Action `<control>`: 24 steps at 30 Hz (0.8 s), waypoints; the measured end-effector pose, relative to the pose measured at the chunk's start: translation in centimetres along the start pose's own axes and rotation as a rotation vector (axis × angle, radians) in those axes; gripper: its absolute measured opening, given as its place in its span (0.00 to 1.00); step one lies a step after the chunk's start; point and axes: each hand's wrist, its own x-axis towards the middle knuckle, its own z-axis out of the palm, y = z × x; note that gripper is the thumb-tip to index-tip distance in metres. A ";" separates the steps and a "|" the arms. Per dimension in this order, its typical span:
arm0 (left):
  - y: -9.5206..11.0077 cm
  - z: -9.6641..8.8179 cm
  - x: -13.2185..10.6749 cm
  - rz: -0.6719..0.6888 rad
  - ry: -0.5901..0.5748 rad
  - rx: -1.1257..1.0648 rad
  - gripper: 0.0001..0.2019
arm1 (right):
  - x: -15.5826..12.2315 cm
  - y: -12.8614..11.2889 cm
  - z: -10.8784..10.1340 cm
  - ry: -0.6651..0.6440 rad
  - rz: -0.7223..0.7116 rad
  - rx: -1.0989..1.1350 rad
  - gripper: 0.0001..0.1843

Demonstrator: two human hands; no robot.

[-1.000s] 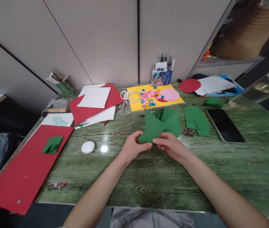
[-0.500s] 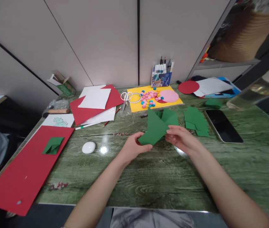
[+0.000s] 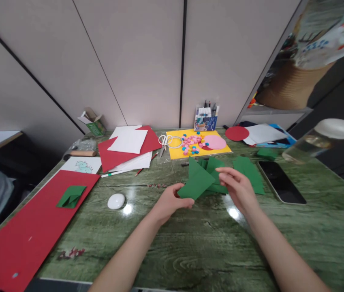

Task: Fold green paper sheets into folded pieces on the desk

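Note:
My left hand (image 3: 172, 206) pinches the lower left corner of a folded green paper (image 3: 197, 184), thumb on the near side and fingers behind. The paper is held up above the table, its pointed flap rising at the left. Just right of it, my right hand (image 3: 238, 187) is lifted with fingers loosely bent and apart, holding nothing I can see. More green paper (image 3: 216, 185) shows partly behind the held piece. To the right of my right hand lie several green sheets (image 3: 250, 176), and a small folded green piece (image 3: 71, 196) rests on the long red sheet (image 3: 35, 227) at the left.
A phone (image 3: 281, 182) and a clear bottle (image 3: 314, 142) are at the right. Scissors (image 3: 163, 145), a yellow sheet (image 3: 174, 153) with pink and blue pieces, and a pen box (image 3: 206, 119) stand along the back. A white oval object (image 3: 116, 201) sits left of my hands.
My right hand has come off the folded green paper and moved slightly right. The left hand keeps its hold. The view has tilted up, so the table sits lower.

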 end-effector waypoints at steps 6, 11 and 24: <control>0.5 -0.7 -0.1 -0.081 -0.029 -0.128 0.18 | -0.8 -0.1 0.4 -0.266 -0.201 -0.183 0.13; 0.5 -1.5 0.1 -0.081 -0.030 -0.152 0.21 | -0.5 -0.2 0.1 -0.247 -0.260 -0.219 0.12; 0.9 -1.9 -0.1 -0.074 -0.008 -0.170 0.25 | -1.0 -1.0 0.4 -0.254 -0.451 -0.545 0.04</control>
